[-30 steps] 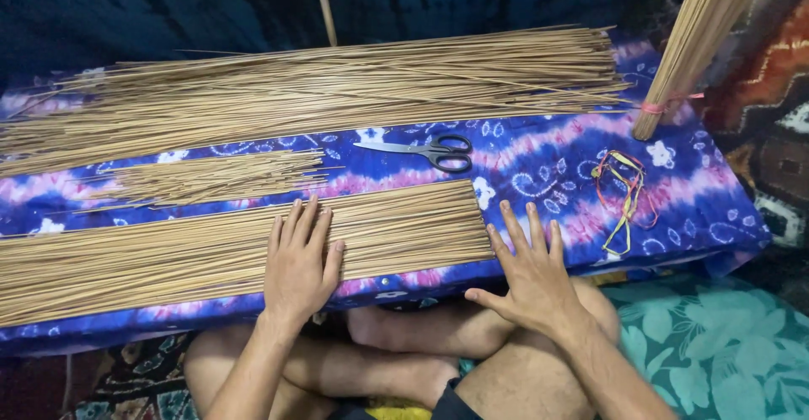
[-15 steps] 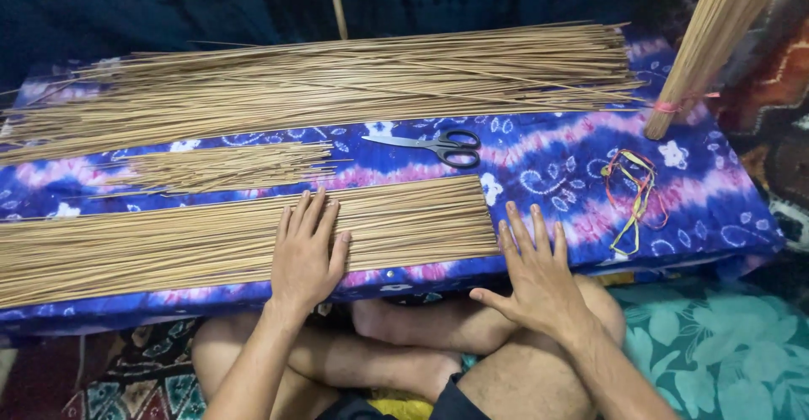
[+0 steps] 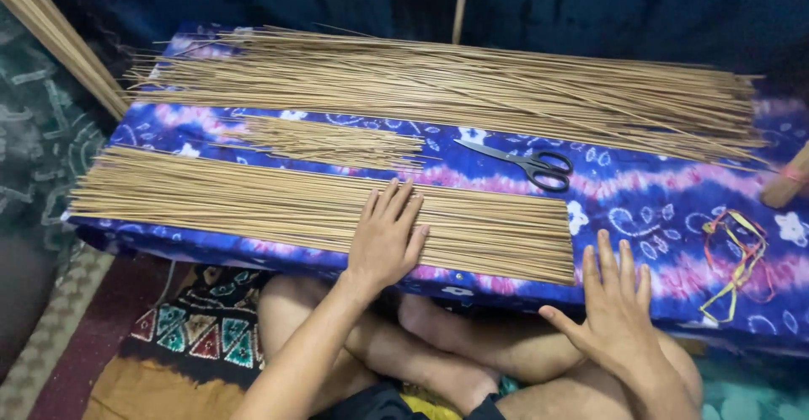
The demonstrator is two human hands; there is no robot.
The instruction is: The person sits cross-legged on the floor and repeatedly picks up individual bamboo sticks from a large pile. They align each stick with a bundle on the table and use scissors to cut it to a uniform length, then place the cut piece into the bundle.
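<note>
1. A low table covered with a blue, purple and white tie-dye patterned cloth (image 3: 640, 192) carries everything; the person sits cross-legged at its near edge.
2. A flat, even layer of thin, straight tan sticks (image 3: 253, 205) lies along the near edge, running from the left corner to just short of the right hand. The sticks lie parallel and close-packed, their right ends trimmed into a neat line.
3. The left hand (image 3: 388, 239) lies palm down on this layer, fingers straight and slightly fanned, pressing flat on the sticks and gripping nothing.
4. The right hand (image 3: 613, 310) rests open at the near edge of the cloth, just beside the right ends of the sticks, fingers spread, thumb out to the left. It holds nothing; whether it touches the stick ends cannot be told.
5. A larger, looser heap of long tan sticks (image 3: 455, 83) stretches along the far edge, its ends ragged and uneven.
6. A small bunch of shorter, thinner sticks (image 3: 329, 142) lies between the two, toward the left.
7. A pair of metal scissors with black handles (image 3: 527, 163) lies closed near the middle of the cloth, blades pointing left.
8. A tangle of yellow and red rubber bands (image 3: 733, 256) lies near the right edge.
9. A bundle of sticks (image 3: 50, 37) leans at the far left corner.
</note>
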